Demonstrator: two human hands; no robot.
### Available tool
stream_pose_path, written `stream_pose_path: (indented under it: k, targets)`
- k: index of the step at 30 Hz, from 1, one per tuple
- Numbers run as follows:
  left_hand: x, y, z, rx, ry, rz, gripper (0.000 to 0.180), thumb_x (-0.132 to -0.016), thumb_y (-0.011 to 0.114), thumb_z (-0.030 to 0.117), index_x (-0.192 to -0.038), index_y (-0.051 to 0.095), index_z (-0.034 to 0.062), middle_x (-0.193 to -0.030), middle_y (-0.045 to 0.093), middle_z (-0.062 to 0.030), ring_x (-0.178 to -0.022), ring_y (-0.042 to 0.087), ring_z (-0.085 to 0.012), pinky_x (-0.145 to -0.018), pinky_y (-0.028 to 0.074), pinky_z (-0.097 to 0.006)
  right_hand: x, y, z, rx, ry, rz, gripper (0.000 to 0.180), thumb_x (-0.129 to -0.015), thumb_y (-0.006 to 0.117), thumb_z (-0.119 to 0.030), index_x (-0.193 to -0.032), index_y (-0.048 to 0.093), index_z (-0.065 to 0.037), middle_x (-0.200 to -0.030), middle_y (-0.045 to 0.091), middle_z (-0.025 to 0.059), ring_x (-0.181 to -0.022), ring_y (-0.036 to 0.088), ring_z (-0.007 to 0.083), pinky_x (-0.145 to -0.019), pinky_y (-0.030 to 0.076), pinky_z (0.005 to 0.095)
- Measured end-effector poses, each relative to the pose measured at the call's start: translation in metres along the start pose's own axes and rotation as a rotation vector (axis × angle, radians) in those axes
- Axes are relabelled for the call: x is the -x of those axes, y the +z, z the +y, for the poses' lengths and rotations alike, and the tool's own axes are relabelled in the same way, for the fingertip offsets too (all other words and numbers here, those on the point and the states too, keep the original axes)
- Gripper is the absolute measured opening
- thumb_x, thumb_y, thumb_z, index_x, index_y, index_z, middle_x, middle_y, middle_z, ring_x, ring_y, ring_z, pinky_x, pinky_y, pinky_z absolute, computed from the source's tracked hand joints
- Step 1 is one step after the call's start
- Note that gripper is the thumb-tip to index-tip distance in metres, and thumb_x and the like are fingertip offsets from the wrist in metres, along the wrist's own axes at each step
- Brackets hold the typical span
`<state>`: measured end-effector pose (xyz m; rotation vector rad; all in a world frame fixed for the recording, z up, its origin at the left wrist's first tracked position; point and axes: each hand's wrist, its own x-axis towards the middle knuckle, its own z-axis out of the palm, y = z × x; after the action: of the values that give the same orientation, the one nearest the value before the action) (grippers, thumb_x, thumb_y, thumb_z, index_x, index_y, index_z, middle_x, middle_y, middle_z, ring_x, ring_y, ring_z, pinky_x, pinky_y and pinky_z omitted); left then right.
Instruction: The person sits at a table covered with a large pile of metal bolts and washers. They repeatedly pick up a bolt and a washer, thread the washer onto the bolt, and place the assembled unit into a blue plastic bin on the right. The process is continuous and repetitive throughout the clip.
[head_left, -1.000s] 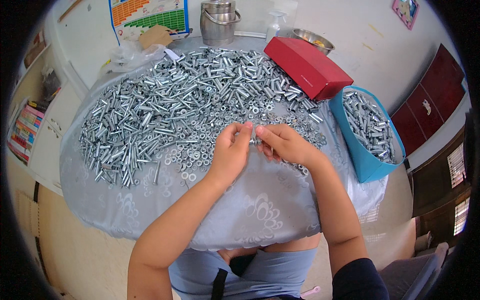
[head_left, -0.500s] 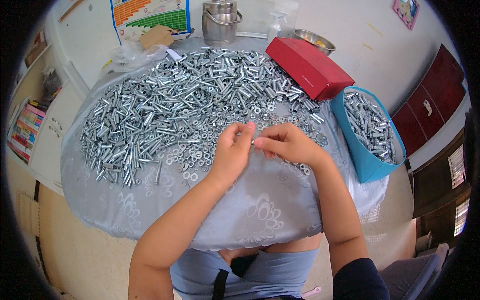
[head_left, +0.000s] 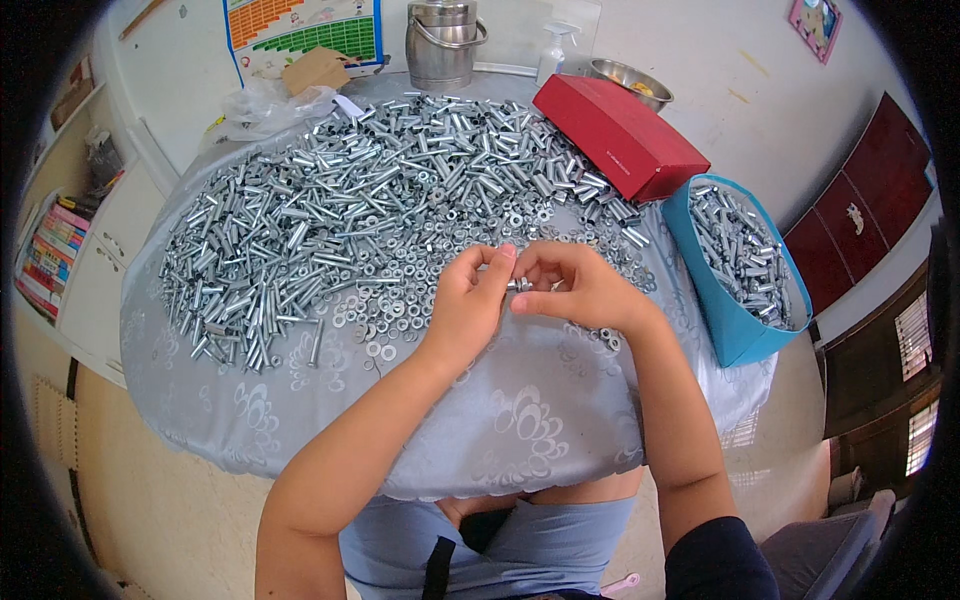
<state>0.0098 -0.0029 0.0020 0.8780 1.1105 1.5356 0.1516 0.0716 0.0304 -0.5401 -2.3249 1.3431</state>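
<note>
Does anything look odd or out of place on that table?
Nothing looks clearly damaged. The red box sits slantwise beside the loose metal pile, so it looks a little askew. Two washers lie at the pile's near edge, like strays.

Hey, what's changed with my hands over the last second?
The thumb of your right hand has moved down in view, below a small silvery metal fastener; whether that hand touches it is unclear. Your left hand still holds the fastener. The red rectangular box, blue open-topped bin and heaped silvery metal hardware stayed put.
</note>
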Motion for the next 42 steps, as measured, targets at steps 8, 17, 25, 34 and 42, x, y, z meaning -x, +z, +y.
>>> stream_pose_path:
  k: [8,17,25,34,42]
  targets:
    - [-0.003,0.002,-0.005,-0.059,0.028,0.017,0.023,-0.088,0.051,0.03,-0.079,0.049,0.009,-0.05,0.034,0.0068,-0.036,0.025,-0.002,-0.034,0.017,-0.02,0.002,0.001,-0.009,-0.046,0.153,-0.029,0.032,-0.081,0.062,-0.031,-0.07,0.06,-0.001,-0.057,0.051,-0.0004,-0.052,0.045,0.0053,-0.048,0.037,0.0222]
    - [-0.002,0.0,-0.001,-0.014,0.031,0.015,0.025,-0.087,0.053,0.03,-0.078,0.049,0.0065,-0.049,0.039,0.0058,-0.037,0.03,-0.0014,-0.034,0.019,-0.02,0.0,0.002,-0.004,0.069,0.055,-0.009,0.035,-0.084,0.057,-0.032,-0.068,0.058,-0.001,-0.053,0.048,-0.0013,-0.049,0.037,0.0048,-0.045,0.031,0.0222]
    - [0.0,0.002,0.001,0.005,-0.045,-0.054,0.023,-0.088,0.05,0.03,-0.077,0.046,0.0104,-0.051,0.03,0.0072,-0.039,0.025,-0.0018,-0.035,0.018,-0.019,0.0,0.006,-0.003,-0.052,0.095,-0.011,0.038,-0.084,0.055,-0.036,-0.072,0.059,-0.001,-0.057,0.048,-0.0016,-0.051,0.039,0.0058,-0.045,0.031,0.0238]
    - [0.004,0.004,0.004,0.072,-0.078,-0.016,0.024,-0.088,0.05,0.032,-0.077,0.045,0.0106,-0.05,0.032,0.007,-0.037,0.024,-0.0023,-0.034,0.018,-0.02,0.0,0.0,-0.012,-0.026,0.226,-0.01,0.03,-0.087,0.053,-0.029,-0.073,0.056,-0.003,-0.06,0.047,-0.0034,-0.054,0.039,0.003,-0.045,0.03,0.0208]
    - [0.001,-0.002,0.006,0.06,-0.012,0.028,0.027,-0.089,0.048,0.03,-0.078,0.047,0.0053,-0.05,0.039,0.0045,-0.038,0.031,-0.0034,-0.034,0.023,-0.021,-0.004,0.015,-0.005,-0.151,0.133,0.009,0.035,-0.087,0.052,-0.032,-0.066,0.054,-0.005,-0.053,0.039,-0.0047,-0.049,0.032,0.0041,-0.043,0.026,0.0225]
